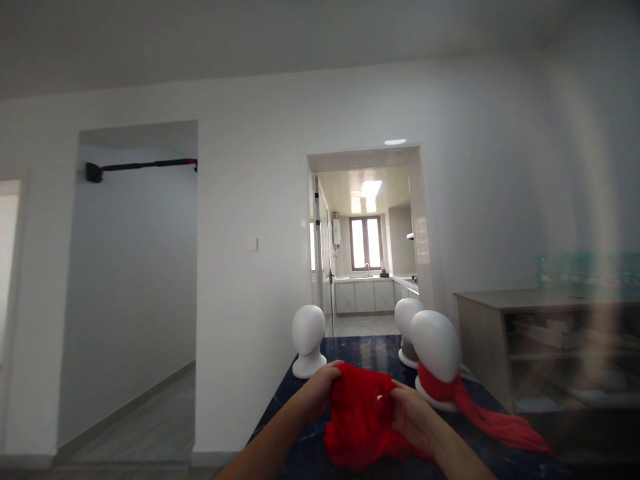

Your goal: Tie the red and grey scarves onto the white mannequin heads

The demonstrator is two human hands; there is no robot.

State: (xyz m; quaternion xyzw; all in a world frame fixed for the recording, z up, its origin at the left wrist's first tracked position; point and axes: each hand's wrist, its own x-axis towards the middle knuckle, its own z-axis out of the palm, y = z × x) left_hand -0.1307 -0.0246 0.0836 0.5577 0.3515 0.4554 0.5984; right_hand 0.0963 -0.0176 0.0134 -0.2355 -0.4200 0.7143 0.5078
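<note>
Left hand (pixel 320 390) curled, fingers pinching the top left edge of a bunched red scarf (pixel 359 417), held above a dark marble table (pixel 370 350); just beyond left hand a bare white mannequin head (pixel 309 340) stands upright on the table, apart from the cloth; scarf hangs crumpled between both hands, lower part drooping toward the tabletop, cannot tell if it touches; right hand (pixel 413 417) closed on the scarf's right edge, fingers gripping cloth; beyond and just right of right hand a white mannequin head with red scarf (pixel 436 350) tied at its neck, tail trailing right along the table; behind it a third mannequin head (pixel 406 317), partly hidden; far right of hands a wooden shelf unit (pixel 500 313), blurred
</note>
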